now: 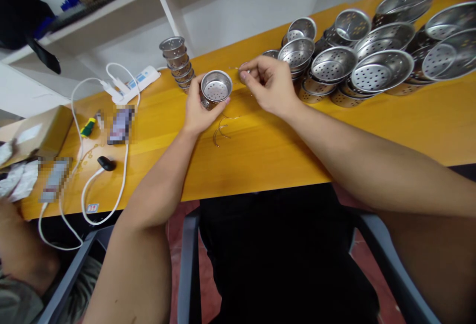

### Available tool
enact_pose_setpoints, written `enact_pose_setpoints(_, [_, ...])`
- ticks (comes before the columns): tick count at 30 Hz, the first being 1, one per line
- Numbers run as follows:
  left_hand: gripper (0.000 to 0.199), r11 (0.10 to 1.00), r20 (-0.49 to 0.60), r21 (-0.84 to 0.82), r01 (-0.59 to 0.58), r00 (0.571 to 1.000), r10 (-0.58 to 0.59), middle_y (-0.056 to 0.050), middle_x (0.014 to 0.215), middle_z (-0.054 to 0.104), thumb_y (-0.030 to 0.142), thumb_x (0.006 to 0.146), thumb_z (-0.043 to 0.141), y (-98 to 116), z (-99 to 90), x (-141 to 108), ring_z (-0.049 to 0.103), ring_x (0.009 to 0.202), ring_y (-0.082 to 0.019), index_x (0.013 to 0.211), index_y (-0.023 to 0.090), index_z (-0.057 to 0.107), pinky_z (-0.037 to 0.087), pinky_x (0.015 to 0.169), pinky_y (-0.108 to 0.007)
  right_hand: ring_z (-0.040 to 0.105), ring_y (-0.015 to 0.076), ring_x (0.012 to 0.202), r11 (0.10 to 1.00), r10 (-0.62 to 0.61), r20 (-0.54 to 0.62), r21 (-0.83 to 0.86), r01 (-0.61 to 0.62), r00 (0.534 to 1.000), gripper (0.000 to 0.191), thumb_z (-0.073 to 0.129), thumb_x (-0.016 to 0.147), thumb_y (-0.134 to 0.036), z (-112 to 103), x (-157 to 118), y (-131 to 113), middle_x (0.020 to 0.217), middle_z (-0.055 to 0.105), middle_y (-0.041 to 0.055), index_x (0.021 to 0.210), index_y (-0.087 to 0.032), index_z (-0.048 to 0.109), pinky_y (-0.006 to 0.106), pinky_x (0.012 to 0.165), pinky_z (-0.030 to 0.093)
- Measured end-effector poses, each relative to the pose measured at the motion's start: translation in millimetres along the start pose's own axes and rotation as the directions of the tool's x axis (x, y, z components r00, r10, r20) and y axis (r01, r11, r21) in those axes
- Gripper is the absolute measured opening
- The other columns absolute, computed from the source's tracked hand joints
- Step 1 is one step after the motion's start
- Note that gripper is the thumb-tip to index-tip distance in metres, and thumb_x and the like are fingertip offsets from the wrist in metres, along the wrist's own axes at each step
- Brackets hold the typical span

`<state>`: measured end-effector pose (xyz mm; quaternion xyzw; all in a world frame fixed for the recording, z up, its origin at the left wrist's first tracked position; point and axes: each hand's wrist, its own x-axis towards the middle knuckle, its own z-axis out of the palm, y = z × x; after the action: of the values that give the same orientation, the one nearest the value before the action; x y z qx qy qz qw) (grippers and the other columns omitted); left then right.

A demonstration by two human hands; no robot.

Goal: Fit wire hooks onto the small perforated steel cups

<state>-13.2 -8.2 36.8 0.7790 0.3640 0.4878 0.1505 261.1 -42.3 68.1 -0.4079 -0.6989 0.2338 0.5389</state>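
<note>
My left hand (199,108) is wrapped round a perforated metal cup (216,86), its open mouth tilted up towards me. To the right of the cup, my right hand (269,83) is closed in a pinch on a thin metal wire (234,68), whose end sticks out to the left of the fingertips. Several curved wires (222,133) lie on the table just below the cup. Behind my left hand stands a stack of similar perforated cups (178,61). Beyond my right hand, more stacked perforated cups (334,63) fill the right side of the table.
On the yellow table (260,145) at left lie a power strip (137,83), a phone (121,124), a second device (55,180), white cables, a screwdriver (88,127) and a black earbud-like item (106,163). A cardboard box (42,133) is farther left, near another person's arm (22,244).
</note>
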Motion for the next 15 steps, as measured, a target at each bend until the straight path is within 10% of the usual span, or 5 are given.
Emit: enact_pose_setpoints(15, [0.097,0.998,0.103,0.004,0.061,0.993,-0.061,-0.006,0.143,0.075,0.076,0.081,0.114,27.9,10.1,-8.0,0.081,0.144,-0.038,0.148,0.035,0.057,0.067,0.130,-0.062,0.068,0.0294,0.090,0.996,0.057,0.129,-0.076,-0.047,0.990,0.033,0.081,0.115,-0.061,14.8,-11.6,-27.8,0.090,0.070,0.0061,0.118,-0.029,0.088,0.049,0.095,0.063])
